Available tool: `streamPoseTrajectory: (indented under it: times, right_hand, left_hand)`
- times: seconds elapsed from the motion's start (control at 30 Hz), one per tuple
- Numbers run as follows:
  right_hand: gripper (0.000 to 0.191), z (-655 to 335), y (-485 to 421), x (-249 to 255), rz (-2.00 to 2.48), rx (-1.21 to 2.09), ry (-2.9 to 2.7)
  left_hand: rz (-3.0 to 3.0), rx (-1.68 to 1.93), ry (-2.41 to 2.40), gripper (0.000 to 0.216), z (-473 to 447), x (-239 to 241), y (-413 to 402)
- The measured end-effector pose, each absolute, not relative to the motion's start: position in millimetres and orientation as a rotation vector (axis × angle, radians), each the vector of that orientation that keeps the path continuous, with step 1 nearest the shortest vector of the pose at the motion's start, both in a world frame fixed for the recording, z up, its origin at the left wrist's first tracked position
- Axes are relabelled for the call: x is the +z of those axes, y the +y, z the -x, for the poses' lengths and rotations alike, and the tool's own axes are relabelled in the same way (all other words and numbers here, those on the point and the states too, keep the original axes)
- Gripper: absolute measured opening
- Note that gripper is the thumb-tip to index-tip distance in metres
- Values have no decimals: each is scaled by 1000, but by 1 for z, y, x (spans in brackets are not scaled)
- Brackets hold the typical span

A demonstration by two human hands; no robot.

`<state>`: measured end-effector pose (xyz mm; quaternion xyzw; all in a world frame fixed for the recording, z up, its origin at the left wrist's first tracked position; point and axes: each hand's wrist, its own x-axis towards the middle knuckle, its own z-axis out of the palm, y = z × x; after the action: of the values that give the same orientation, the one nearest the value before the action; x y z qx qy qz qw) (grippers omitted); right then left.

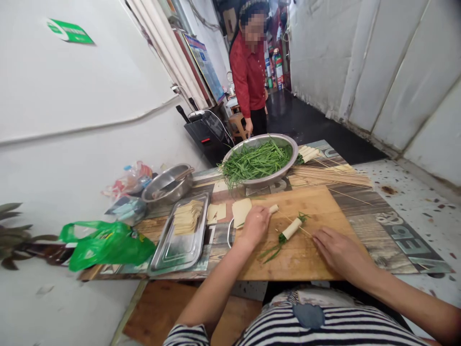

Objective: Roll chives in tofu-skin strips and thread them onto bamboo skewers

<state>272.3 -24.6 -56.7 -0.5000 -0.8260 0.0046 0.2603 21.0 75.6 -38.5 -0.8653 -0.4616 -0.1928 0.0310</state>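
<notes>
My left hand (255, 225) rests on the wooden cutting board (317, 259), its fingers curled round a small pale roll (273, 208) at its fingertips. My right hand (338, 249) lies flat on the board, fingers stretched out, holding nothing. Between the hands lies a tofu-skin roll with green chives (291, 229) threaded on a thin bamboo skewer. A flat sheet of tofu skin (240, 211) lies just left of my left hand.
A big metal bowl of chives (260, 161) stands behind the board, a bundle of skewers (331, 175) to its right. A metal tray (178, 247) holds stacked tofu sheets. A smaller metal bowl (166, 185), green bag (108, 245) and a person in red (248, 72) stand beyond.
</notes>
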Motion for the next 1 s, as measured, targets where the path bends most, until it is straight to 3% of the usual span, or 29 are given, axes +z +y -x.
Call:
streamPoseTrajectory:
  times: [1.0]
  right_hand:
    - [37, -263, -20, -51, 1389, -71, -2255]
  left_hand:
    - [2701, -527, -1397, 25, -23, -37, 77]
